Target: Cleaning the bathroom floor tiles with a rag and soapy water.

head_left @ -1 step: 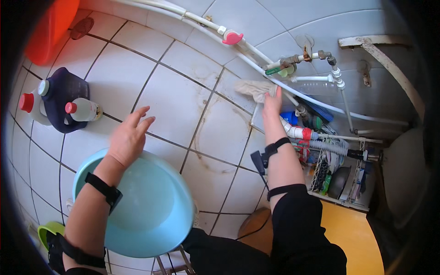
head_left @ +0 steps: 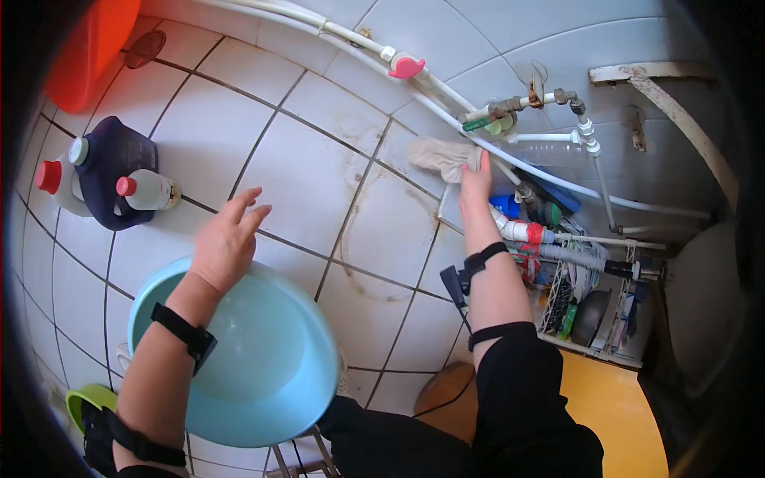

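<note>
My right hand (head_left: 476, 182) reaches out beside the white pipes near the wall and grips a crumpled, pale beige cloth (head_left: 437, 156). Its thumb lies along the cloth's right end, and the rest of the cloth spreads left over the tiles. My left hand (head_left: 227, 243) hovers over the far rim of a light blue basin (head_left: 315, 334), fingers apart and holding nothing. What looks like water lies in the basin. Left of that hand stand a dark purple jug (head_left: 119, 175), a small white bottle with a red cap (head_left: 151, 191) and a larger red-capped bottle (head_left: 72, 195).
White pipes (head_left: 446, 111) with a pink-handled valve (head_left: 406, 68) run along the tiled wall. A crowded rack (head_left: 594, 319) stands at right, by a yellow surface (head_left: 613, 398). An orange-red tub (head_left: 88, 56) sits far left, a green bowl (head_left: 80, 402) near left. A brown stool (head_left: 446, 394) is near my legs.
</note>
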Available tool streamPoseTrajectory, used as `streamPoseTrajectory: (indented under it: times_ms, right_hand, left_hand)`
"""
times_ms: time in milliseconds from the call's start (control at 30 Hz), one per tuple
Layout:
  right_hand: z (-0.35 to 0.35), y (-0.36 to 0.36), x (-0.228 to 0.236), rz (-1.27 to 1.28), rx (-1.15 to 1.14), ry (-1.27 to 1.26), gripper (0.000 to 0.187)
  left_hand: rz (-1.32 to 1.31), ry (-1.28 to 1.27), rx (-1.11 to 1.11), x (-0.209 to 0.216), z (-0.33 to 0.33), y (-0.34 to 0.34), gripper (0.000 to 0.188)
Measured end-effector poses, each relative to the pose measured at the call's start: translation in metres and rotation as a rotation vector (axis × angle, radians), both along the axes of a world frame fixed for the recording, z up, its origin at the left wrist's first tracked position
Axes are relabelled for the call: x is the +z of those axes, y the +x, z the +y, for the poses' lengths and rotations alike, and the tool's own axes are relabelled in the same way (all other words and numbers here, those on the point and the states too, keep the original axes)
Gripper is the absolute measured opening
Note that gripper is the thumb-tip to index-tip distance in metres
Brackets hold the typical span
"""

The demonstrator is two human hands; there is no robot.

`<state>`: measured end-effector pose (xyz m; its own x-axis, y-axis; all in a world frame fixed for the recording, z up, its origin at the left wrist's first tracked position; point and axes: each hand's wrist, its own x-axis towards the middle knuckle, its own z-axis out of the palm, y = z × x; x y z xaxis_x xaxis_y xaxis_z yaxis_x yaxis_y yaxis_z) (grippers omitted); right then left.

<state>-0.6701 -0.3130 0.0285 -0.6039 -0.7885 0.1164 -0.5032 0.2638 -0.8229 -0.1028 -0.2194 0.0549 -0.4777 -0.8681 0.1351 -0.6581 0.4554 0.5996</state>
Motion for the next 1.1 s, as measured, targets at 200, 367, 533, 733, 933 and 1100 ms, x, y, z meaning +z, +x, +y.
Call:
streamPoseTrajectory:
  times_ms: [200,367,533,733,933,1100]
  right_hand:
    - [-0.002,0.095,0.032,0.223,0.060,-0.017,0.063]
    - [-0.027,0.165,0.058,0.431,-0.056,-0.181,0.059]
    - [-0.071,0.209,0.054,0.684,0.283,-0.265,0.055]
    - [-0.083,0.189,0.050,1.025,0.406,0.017,0.038]
    - [-0.110,0.145,0.066,0.799,0.154,-0.045,0.033]
    - [-0.129,0.218,0.071,0.866,0.110,0.339,0.034]
  left_hand:
    - [0.047,0.059,0.153,0.004,0.042,0.023,0.036]
    - [0.000,0.034,0.198,-0.005,0.053,0.019,0.032]
    - [0.009,0.030,0.208,-0.004,0.047,0.020,0.031]
    - [-0.015,0.012,0.245,-0.009,0.046,0.028,0.030]
    - [-0.012,0.006,0.200,-0.004,0.045,0.030,0.031]
    - [-0.056,0.017,0.202,-0.005,0.048,0.035,0.031]
